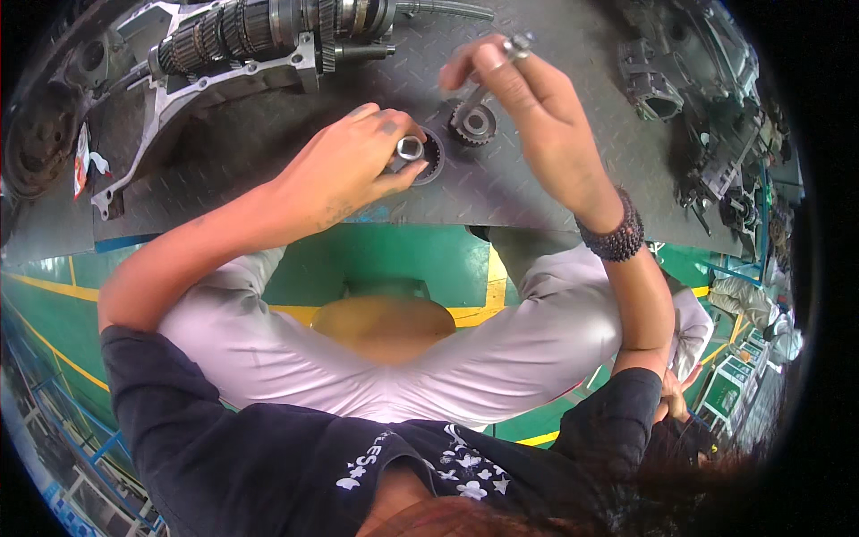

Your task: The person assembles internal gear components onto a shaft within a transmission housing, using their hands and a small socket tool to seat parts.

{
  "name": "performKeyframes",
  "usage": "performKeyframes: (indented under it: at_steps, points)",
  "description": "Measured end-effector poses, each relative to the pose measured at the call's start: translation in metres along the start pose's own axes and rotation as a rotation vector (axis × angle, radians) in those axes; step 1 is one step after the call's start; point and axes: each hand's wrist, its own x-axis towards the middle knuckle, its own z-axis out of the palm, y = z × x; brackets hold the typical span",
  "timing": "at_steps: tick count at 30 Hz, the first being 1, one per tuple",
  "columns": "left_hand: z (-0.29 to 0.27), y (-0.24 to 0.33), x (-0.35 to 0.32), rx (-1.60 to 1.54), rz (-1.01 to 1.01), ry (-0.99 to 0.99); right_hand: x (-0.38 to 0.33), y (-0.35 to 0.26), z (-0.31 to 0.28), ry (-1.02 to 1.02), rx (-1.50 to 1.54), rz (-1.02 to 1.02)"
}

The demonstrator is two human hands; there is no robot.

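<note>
Gripping a cylinder (410,149) in left hand (349,161) beside a ring (438,159), pinching a metal tool (518,46) in right hand (541,107) near a gear (476,125).

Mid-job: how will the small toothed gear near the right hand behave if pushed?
The small toothed gear looks metallic, so it is probably rigid and heavy for its size. It appears to lie flat, so it would likely slide rather than roll. The bench top has a raised pattern that may catch it.

Dark short-sleeved tee (295,465) with a white flower print (471,490), pale greyish pants (277,358), plus a chunky dark beaded bracelet (617,231) on the right wrist (598,211). Pretty low-key fit tbh.
</note>
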Motion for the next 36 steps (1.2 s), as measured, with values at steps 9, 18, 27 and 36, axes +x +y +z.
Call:
performKeyframes:
  at_steps: [9,18,27,36]
  points:
    - [0.010,-0.013,-0.001,0.262,0.071,-0.102,-0.003,0.013,0.013,-0.124,-0.195,-0.048]
    - [0.004,-0.011,0.007,0.163,-0.008,-0.132,0.002,0.029,0.012,-0.242,-0.276,-0.067]
    - [0.000,-0.008,0.008,-0.082,-0.192,-0.112,0.011,0.036,0.013,-0.338,-0.301,-0.199]
    - [0.005,-0.015,0.007,-0.074,-0.159,-0.120,-0.004,0.031,-0.001,-0.298,-0.528,-0.308]
